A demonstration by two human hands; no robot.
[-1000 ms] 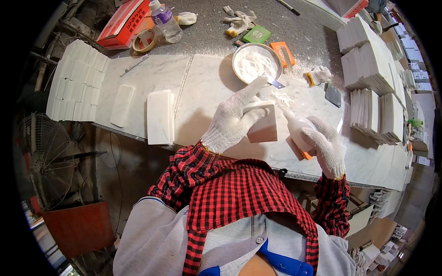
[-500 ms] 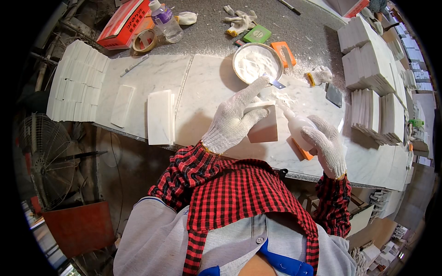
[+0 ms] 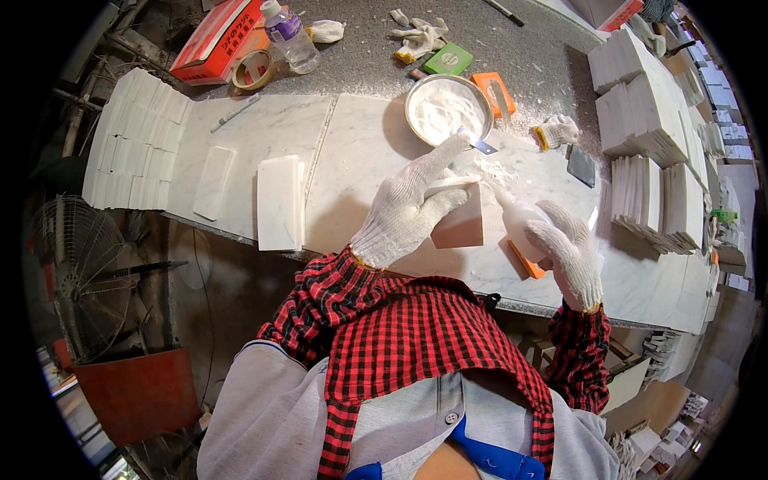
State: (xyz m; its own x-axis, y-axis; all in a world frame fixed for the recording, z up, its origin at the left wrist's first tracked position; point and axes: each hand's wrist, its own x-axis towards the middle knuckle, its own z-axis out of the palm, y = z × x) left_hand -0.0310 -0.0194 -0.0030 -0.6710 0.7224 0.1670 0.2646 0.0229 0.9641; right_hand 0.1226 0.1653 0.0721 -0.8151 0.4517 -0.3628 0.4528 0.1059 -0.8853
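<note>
My left hand (image 3: 410, 204), in a white knit glove, grips a small stone tile block (image 3: 459, 224) held on edge above the marble worktop (image 3: 352, 152). The index finger points up toward a metal bowl of white powder (image 3: 446, 109). My right hand (image 3: 570, 248), also gloved, is closed around a white squeeze bottle (image 3: 518, 214) whose nozzle points at the top edge of the block. An orange scraper (image 3: 525, 261) lies just under the right hand.
Flat white tiles (image 3: 278, 202) lie left of my hands, with stacked tiles (image 3: 128, 152) further left and more stacks (image 3: 648, 120) on the right. A plastic bottle (image 3: 288, 32), tape roll (image 3: 248, 72), red box (image 3: 216, 36), spare gloves (image 3: 420, 34) and a fan (image 3: 72, 272) surround the bench.
Both hands stay nearly still. The bottle's nozzle has shifted slightly along the top edge of the block.
</note>
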